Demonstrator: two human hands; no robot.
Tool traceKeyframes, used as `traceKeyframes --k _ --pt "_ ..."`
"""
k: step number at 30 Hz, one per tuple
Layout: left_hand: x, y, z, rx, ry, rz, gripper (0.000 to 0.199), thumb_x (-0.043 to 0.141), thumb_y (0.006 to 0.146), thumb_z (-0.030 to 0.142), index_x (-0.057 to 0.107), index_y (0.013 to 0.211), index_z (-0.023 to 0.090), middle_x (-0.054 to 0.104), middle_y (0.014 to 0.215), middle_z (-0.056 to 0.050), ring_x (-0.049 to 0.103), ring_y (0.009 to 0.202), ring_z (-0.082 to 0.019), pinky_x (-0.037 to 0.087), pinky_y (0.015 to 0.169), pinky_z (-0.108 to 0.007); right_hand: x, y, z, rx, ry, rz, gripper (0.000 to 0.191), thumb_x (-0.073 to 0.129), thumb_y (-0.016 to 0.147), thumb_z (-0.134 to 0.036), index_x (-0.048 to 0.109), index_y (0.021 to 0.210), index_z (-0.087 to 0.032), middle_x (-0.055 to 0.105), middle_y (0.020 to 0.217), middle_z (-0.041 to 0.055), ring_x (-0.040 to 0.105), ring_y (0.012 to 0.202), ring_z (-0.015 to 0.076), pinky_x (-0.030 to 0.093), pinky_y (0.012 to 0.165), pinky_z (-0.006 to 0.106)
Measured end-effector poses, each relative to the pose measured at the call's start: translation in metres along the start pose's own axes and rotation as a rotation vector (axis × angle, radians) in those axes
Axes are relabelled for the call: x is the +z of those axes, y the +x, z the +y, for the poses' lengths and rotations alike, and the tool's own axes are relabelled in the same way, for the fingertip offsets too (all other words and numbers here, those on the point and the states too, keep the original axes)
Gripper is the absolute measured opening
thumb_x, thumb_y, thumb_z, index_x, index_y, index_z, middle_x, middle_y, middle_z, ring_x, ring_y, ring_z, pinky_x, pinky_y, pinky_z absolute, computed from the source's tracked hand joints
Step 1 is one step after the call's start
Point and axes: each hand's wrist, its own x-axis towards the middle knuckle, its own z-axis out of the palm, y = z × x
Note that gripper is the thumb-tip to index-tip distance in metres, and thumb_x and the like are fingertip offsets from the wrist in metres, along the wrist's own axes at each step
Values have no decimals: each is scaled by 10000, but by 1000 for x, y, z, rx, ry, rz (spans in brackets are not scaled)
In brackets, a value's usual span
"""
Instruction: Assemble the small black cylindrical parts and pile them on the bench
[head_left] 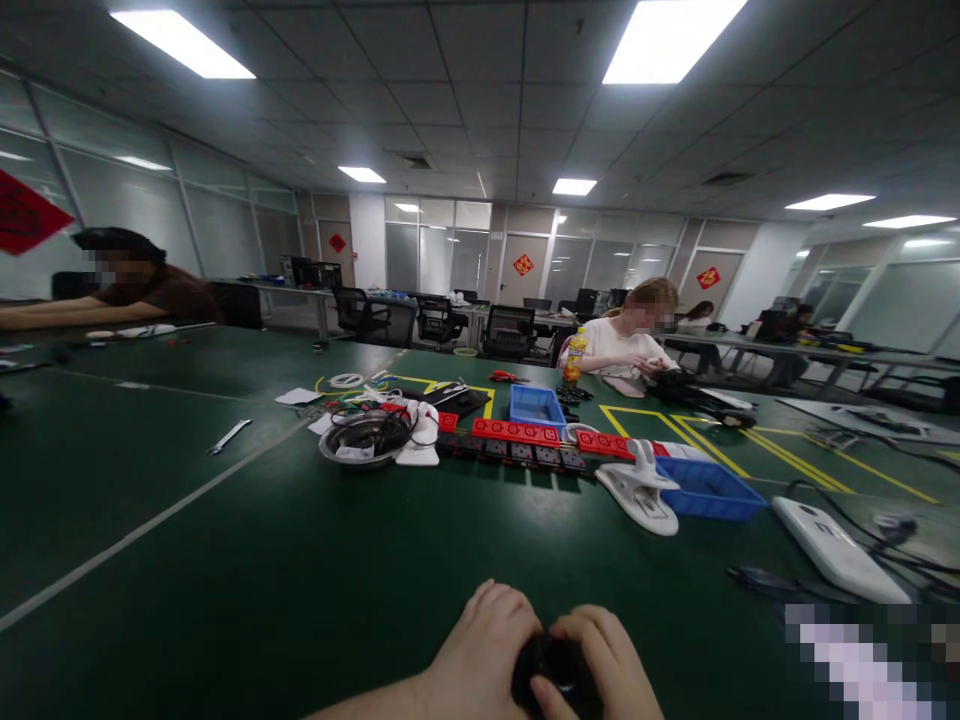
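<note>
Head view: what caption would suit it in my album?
Left hand and right hand hold a black object at a green table, red strips and a metal bowl beyond.

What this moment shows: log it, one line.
left hand: on black object | right hand: on same object | object type: unclear | ahead: red socket strips

The table [262, 560] was dark green with yellow lines [490, 403]; the near object [530, 668] was black, the socket strips [517, 432] red and black.
</note>
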Motion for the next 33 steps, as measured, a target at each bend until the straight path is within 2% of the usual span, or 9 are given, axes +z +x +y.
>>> traceKeyframes --k 5,9,14,17,20,22,24,29,33 --pt "-3 -2 2 54 -32 34 396 754 541 359 573 863 214 528 924 5 471 898 -193 288 969 -394 -15 6 -12 -60 121 -35 264 565 733 -196 571 996 -215 590 911 75 581 832 210 519 707 329" --pt "-9 -1 4 70 -35 -24 422 775 515 416 605 853 228 516 987 1 454 928 -202 363 867 -338 -22 8 -18 -119 287 -47 300 459 730 -123 563 996 -215 606 943 73 565 875 211 499 738 343" --pt "-19 0 6 125 -39 -120 394 727 591 439 618 935 282 512 1053 1 438 1006 -221 286 957 -423 -27 10 -20 -141 399 -92 302 390 742 -94 569 942 -231 632 938 42 556 901 204 481 772 359" --pt "-20 -1 8 121 -42 -139 414 710 603 458 608 963 283 516 1070 -3 438 1031 -232 212 1010 -477 -27 9 -20 -120 421 -105 268 387 773 -110 577 916 -233 636 942 43 554 916 207 477 785 361" --pt "-17 -3 11 99 -46 -125 584 721 547 491 558 1061 268 507 1095 -18 443 1047 -248 139 1042 -521 -23 5 -21 -91 432 -64 224 442 818 -197 548 1013 -227 613 1002 60 540 963 211 467 821 354" --pt "-13 -5 14 80 -41 -95 725 730 501 510 501 1134 242 500 1110 -37 445 1057 -256 118 1055 -530 -21 2 -22 -56 435 -23 285 483 823 -285 499 1099 -213 584 1045 78 532 980 218 463 831 348" --pt "-10 -7 17 61 -28 -59 771 727 485 521 473 1148 220 501 1105 -46 448 1059 -256 111 1064 -527 -19 1 -23 -4 425 11 337 503 814 -346 476 1116 -198 562 1042 89 532 961 222 464 815 344" --pt "-6 -11 26 -15 66 48 665 704 483 555 515 1008 193 515 1029 -59 451 1040 -273 111 1062 -543 -17 0 -27 140 353 4 312 583 742 -348 504 990 -177 547 925 73 534 839 214 466 737 338" --pt "-4 -12 30 -36 118 64 482 675 542 476 541 908 193 514 950 -47 468 985 -260 121 1059 -539 -17 1 -30 174 288 -29 173 581 738 -272 521 872 -181 535 866 55 505 818 208 451 719 345"
